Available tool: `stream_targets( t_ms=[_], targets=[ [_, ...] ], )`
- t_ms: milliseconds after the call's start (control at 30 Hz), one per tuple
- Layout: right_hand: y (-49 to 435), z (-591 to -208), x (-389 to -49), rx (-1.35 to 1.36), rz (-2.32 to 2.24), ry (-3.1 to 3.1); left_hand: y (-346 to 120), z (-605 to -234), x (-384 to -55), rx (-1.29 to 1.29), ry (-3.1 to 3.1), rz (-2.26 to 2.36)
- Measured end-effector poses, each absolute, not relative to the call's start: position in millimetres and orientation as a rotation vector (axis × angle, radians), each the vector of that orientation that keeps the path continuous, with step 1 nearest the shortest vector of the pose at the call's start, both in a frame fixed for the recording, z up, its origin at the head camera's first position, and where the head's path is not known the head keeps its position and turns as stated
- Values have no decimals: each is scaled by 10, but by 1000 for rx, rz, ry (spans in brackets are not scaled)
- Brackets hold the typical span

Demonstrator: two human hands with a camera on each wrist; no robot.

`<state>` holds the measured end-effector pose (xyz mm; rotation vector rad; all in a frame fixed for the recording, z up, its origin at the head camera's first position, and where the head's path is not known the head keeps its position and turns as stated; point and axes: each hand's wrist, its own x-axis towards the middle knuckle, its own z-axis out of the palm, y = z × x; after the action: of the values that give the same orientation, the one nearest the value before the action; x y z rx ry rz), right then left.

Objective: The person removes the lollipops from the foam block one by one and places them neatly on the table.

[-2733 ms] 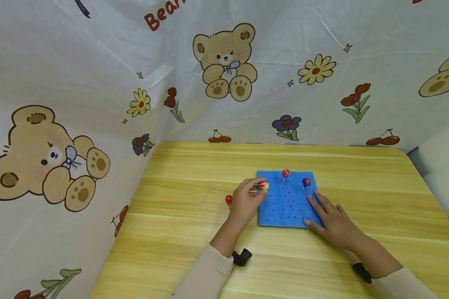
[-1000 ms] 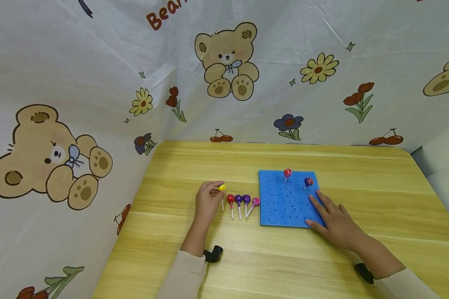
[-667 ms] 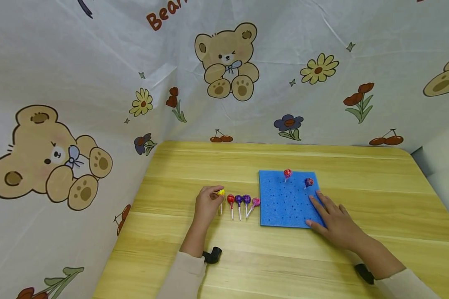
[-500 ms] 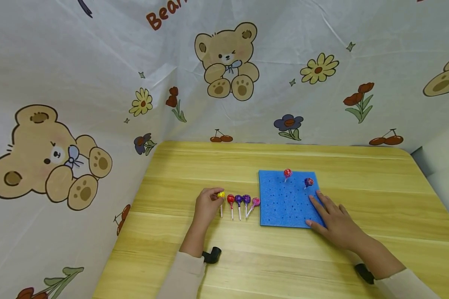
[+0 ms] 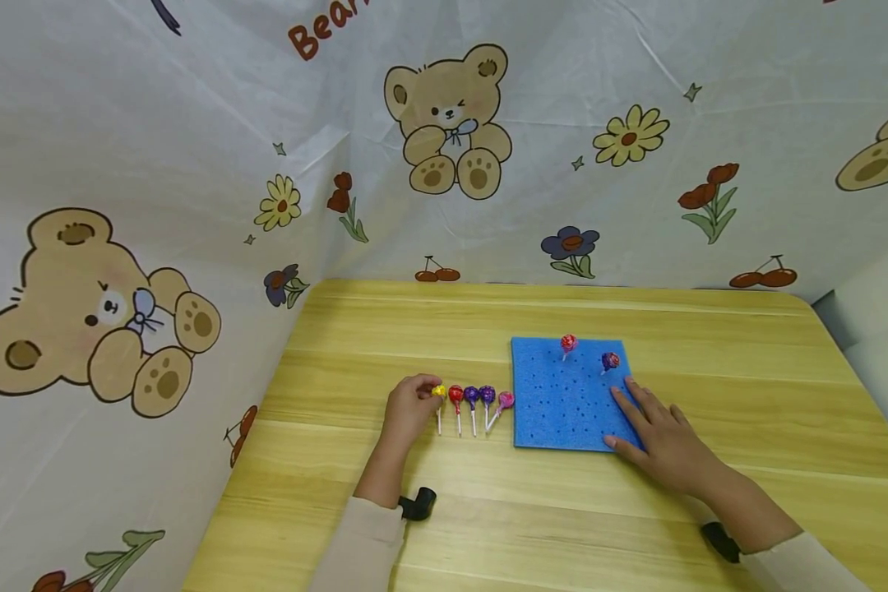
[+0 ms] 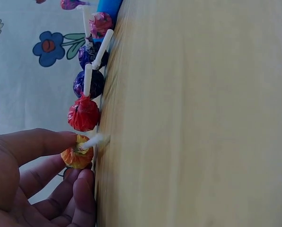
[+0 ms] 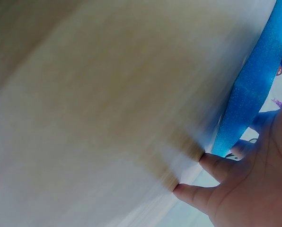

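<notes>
Left hand (image 5: 410,411), fingers pinching a yellow lollipop (image 5: 440,390) left of the blue board (image 5: 555,421), right hand (image 5: 664,437), fingers spread at its right edge

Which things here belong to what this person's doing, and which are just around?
Seem part of the job:
yellow lollipop, pinched by the left hand
red lollipop, two purple lollipops, pink lollipop alongside
blue board, touched by the right hand, with two more lollipops standing in it

Just around:
wooden table
bear-print cloth
black wrist gadgets
</notes>
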<state>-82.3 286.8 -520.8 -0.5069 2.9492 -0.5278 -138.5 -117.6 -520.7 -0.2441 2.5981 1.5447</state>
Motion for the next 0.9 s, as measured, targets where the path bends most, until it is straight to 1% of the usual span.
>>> stream_targets(
  t_ms=[500, 900],
  targets=[
    [2859, -5208, -819, -512, -533, 2950, -1179, -5206, -1375, -149, 2659, 1477],
    [2857, -5195, -816, -519, -533, 2953, -1194, -5191, -1355, -179, 2630, 1504]
  ],
)
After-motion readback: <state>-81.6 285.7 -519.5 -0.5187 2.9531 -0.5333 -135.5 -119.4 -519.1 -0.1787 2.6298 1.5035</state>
